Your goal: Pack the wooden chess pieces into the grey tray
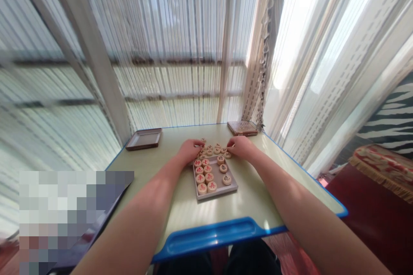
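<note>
Loose wooden Chinese chess pieces (209, 151) lie in a cluster just beyond a shallow grey box tray (217, 191). My left hand (190, 151) is at the cluster's left side, its fingers curled in among the pieces. On the opposite side, my right hand (241, 146) reaches in with bent fingers, the tips at the rightmost pieces. Whatever lies between the fingertips of either hand is too small to make out. Inside the tray, red-marked pieces (209, 177) stand in two columns on the left. Several dark-marked pieces (226, 179) are along its right side.
The pale green folding table (151, 172) has a blue rim (214, 232) with a trough at the near edge. A box lid (144, 139) lies at the back left, and a flat brown box (242, 128) at the back right. Sheer curtains (180, 73) hang behind. A blurred-out patch covers the lower left.
</note>
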Demonstrator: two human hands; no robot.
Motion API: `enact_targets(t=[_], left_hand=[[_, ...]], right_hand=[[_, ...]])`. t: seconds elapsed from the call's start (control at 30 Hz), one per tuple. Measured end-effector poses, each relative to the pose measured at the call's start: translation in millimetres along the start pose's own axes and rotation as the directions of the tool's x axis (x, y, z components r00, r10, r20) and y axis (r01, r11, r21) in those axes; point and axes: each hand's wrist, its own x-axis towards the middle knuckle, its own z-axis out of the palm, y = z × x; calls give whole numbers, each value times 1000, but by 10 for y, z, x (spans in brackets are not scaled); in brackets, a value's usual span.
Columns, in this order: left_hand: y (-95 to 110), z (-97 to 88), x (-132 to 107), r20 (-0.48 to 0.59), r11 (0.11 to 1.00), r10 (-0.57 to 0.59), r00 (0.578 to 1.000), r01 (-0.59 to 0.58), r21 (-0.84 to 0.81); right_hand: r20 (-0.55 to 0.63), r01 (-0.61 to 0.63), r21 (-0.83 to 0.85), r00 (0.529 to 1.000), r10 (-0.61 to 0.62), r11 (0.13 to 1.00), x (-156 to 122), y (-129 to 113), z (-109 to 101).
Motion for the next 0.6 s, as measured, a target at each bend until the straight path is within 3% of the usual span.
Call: enact_targets(t=[0.47,0.57,0.6], left_hand=[[-8,-7,-17,1,1000,-11,1000,11,-1],[-22,-2,-10,2,1000,-2,1000,2,13],[-29,0,-7,2,1000,0,1000,0,15]], right_hand=[[-2,20,23,1000,-20,1000,-63,-29,-43],[-10,117,66,993,-117,991,-169,-101,-203],[46,177,127,982,-184,976,-220,-131,-274]])
